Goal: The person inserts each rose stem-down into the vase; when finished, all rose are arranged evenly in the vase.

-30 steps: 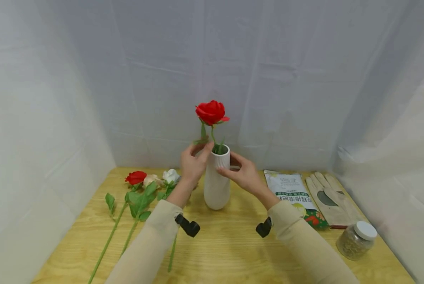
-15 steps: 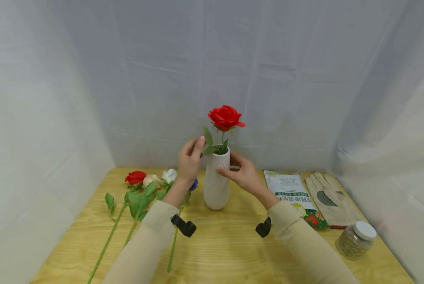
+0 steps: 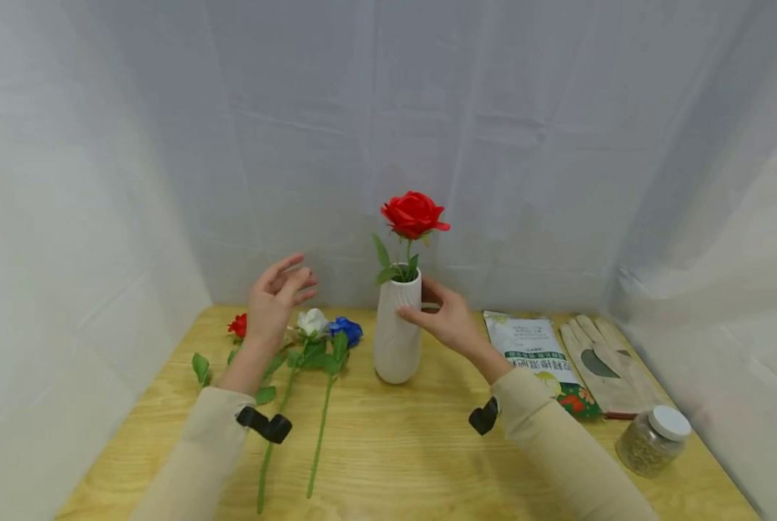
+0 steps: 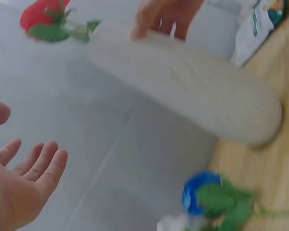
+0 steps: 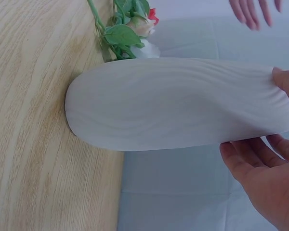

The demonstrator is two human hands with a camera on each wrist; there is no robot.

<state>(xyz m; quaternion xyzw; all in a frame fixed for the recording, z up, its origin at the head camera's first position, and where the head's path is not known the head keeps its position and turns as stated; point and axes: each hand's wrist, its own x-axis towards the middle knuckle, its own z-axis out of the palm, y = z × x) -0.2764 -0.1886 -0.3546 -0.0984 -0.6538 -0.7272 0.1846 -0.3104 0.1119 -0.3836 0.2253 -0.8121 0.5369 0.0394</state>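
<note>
A white ribbed vase [image 3: 396, 347] stands upright on the wooden table, holding one red rose [image 3: 414, 215] whose leaves spread over the rim. My right hand [image 3: 450, 318] grips the vase's upper part from the right; in the right wrist view, thumb and fingers of that hand [image 5: 267, 185] lie on opposite sides of it. Left of the vase, my left hand [image 3: 271, 307] is raised above the lying flowers, its fingers relaxed and holding nothing. The left wrist view also shows that palm [image 4: 14, 192] bare, apart from the vase.
On the table's left lie a blue rose [image 3: 346, 331], a white rose [image 3: 313, 323] and another red rose [image 3: 237, 325], with a cream one mostly hidden behind my left hand. To the right are a printed bag [image 3: 535, 354], work gloves [image 3: 613, 369] and a white-lidded jar [image 3: 652, 443].
The standing red rose has settled upright in the vase after my left hand let go of it. That hand has moved left, uncovering the blue rose. My right hand stays on the vase.
</note>
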